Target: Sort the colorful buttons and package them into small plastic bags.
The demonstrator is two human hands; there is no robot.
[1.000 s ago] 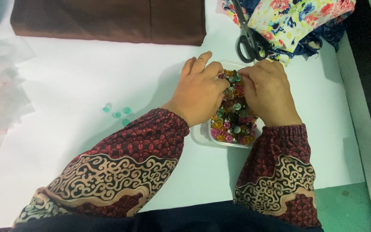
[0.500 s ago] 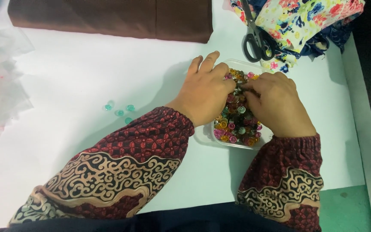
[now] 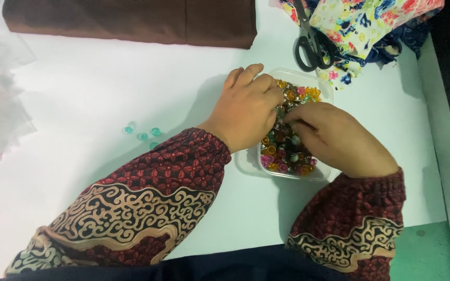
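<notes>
Near the worktop's right edge, both hands (image 3: 246,106) (image 3: 334,138) pinch beads (image 3: 282,151) in a clear tray (image 3: 316,83); jostling could spill them.

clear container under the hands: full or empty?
Nearly full: the clear plastic container holds colourful beads heaped close to its rim; both hands dig in them.

- The left hand (image 3: 246,106) and the right hand (image 3: 334,138) are both over a clear plastic container (image 3: 316,83) full of coloured beads (image 3: 282,151).
- The fingers (image 3: 272,96) meet among the beads.
- A few teal beads (image 3: 142,132) lie on the white tabletop (image 3: 79,93).
- Black scissors (image 3: 311,39) rest beside floral fabric (image 3: 371,21).
</notes>
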